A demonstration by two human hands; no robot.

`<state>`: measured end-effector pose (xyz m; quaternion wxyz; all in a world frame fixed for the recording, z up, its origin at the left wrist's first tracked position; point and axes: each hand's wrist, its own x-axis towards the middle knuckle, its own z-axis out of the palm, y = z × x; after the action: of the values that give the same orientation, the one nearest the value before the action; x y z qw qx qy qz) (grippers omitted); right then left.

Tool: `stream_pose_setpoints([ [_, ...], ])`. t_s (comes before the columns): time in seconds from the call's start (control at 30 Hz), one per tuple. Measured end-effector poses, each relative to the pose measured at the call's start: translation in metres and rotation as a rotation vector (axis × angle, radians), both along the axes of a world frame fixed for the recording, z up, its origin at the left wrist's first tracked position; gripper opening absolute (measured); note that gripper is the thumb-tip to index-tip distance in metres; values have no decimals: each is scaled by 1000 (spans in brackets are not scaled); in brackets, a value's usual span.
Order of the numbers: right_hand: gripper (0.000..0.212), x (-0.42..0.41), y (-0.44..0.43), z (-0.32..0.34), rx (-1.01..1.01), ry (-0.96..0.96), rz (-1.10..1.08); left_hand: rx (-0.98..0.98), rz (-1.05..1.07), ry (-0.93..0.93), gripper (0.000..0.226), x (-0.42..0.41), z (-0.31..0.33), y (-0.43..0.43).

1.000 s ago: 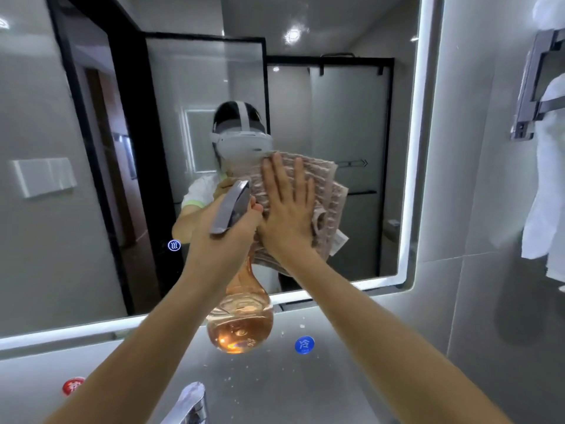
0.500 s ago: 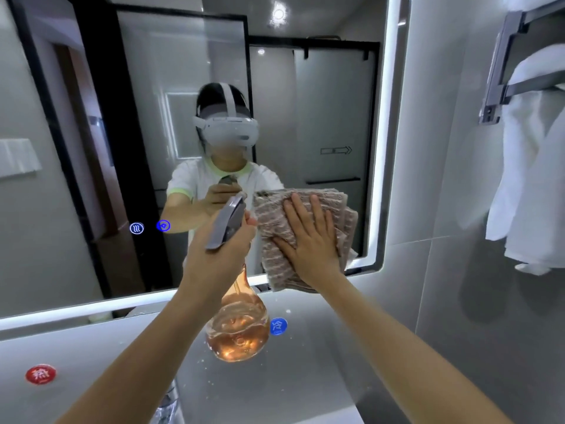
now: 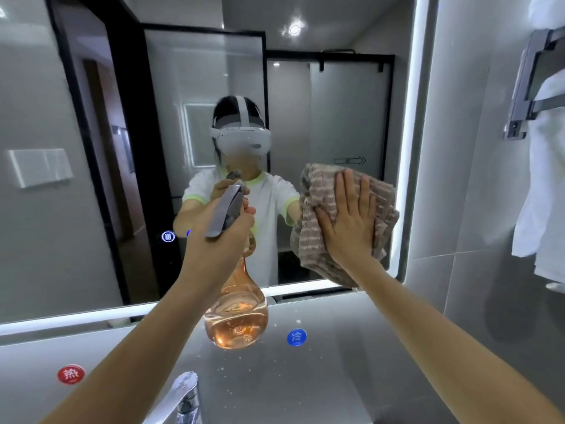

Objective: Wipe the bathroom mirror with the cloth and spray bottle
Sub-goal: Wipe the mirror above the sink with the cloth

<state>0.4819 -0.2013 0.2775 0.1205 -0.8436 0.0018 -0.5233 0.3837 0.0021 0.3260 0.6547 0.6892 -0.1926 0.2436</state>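
Head view, one mirror (image 3: 336, 111), one cloth (image 3: 318, 240) pressed flat to it by the outspread right hand (image 3: 348, 221), one spray bottle (image 3: 235, 313) gripped in the closed left hand (image 3: 220, 240).

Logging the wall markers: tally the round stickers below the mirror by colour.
Red round sticker: 1
Blue round sticker: 1
Total: 2
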Motion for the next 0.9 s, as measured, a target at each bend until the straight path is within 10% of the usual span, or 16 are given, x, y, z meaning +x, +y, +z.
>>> stream_pose_setpoints([
  [0.47,67,6,119,29,-213,-14,69,-44,65,-36,38,0,1,43],
  [0.63,62,7,80,-9,-417,1,100,-12,46,8,11,9,-17,24],
  [0.9,58,-1,-22,-51,-106,59,-1,-50,-25,42,28,10,-21,-16],
])
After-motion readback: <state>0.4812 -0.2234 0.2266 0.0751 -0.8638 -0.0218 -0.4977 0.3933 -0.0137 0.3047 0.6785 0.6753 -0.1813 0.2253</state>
